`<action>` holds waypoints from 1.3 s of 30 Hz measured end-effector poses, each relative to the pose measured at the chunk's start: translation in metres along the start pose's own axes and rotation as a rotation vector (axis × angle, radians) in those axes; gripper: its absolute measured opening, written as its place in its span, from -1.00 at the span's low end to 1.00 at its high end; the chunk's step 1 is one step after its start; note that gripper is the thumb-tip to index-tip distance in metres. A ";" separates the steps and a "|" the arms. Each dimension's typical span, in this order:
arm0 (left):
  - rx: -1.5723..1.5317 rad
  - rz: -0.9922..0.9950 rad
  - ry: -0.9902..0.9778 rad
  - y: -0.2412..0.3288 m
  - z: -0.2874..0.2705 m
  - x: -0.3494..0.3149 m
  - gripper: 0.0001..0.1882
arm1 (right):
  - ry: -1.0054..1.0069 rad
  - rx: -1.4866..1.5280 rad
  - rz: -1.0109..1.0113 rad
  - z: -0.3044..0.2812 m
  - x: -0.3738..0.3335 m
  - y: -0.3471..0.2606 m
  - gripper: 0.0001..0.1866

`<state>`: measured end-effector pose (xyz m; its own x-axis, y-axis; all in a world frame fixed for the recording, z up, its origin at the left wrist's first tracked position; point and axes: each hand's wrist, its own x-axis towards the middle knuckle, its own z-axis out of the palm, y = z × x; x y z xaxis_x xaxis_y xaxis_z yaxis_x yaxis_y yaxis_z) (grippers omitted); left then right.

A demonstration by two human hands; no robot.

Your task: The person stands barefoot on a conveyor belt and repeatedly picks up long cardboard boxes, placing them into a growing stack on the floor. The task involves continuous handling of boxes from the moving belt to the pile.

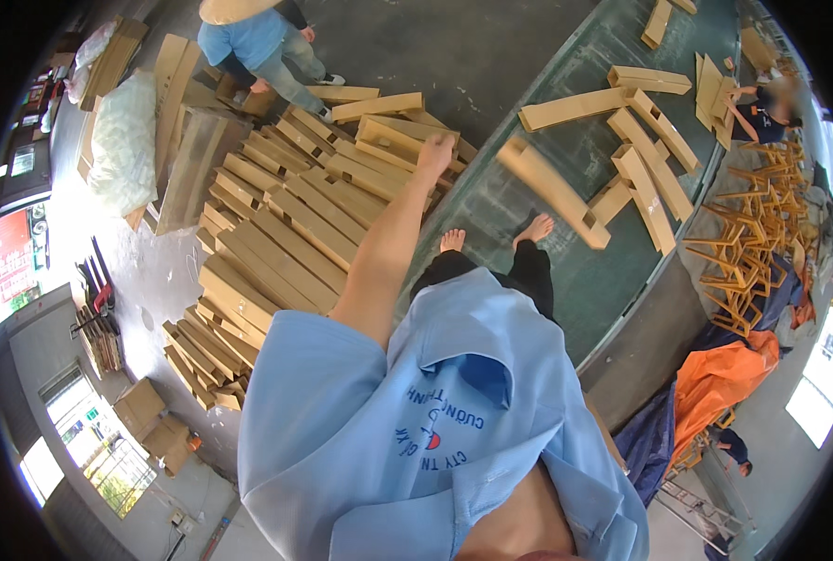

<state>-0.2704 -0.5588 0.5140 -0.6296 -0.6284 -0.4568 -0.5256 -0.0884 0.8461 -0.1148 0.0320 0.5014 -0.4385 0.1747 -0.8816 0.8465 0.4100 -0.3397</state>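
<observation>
My left arm reaches forward, and my left hand [438,152] is over the far end of a stack of long brown cardboard boxes [295,213]. Its fingers look curled; what lies in them, if anything, is hidden. One long cardboard box [553,192], blurred by motion, is over the green platform [566,294], to the right of my hand. I cannot tell whether it touches the surface. Several similar boxes [658,170] lie crisscrossed beyond it. My bare feet stand on the platform. My right hand is out of view.
A person in a blue top [241,42] stands beyond the stack. Another person [767,114] handles cardboard pieces [714,98] at the platform's right edge. Wooden frames [739,248] and an orange tarp [720,374] are at right. A white plastic bag [122,145] stands at far left.
</observation>
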 end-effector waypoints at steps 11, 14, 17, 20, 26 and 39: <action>0.074 -0.603 0.069 -0.069 -0.035 -0.063 -0.76 | -0.161 -0.039 -0.064 -0.024 0.140 -0.270 -0.65; -0.168 -1.116 0.392 -0.114 -0.003 -0.128 -0.59 | -0.117 -0.339 -0.512 -0.133 0.220 -0.384 -0.63; -0.022 -1.318 0.235 -0.086 0.003 -0.197 -0.63 | 0.145 -0.041 -0.314 -0.159 0.214 -0.507 -0.63; 0.084 -1.327 0.036 -0.074 0.011 -0.200 -0.66 | 0.218 0.085 -0.387 -0.157 0.200 -0.581 -0.56; 0.030 -1.069 -0.316 -0.045 0.034 -0.003 -0.71 | 0.147 -0.029 -0.582 -0.096 0.172 -0.540 -0.63; -0.263 -0.270 0.067 0.268 -0.012 0.430 -0.70 | 0.120 -0.259 -0.384 -0.050 0.136 -0.364 -0.72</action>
<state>-0.6754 -0.8621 0.5471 -0.4448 -0.6038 -0.6615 -0.4972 -0.4479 0.7431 -0.4976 -0.0487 0.5214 -0.7495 0.0623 -0.6591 0.5197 0.6722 -0.5274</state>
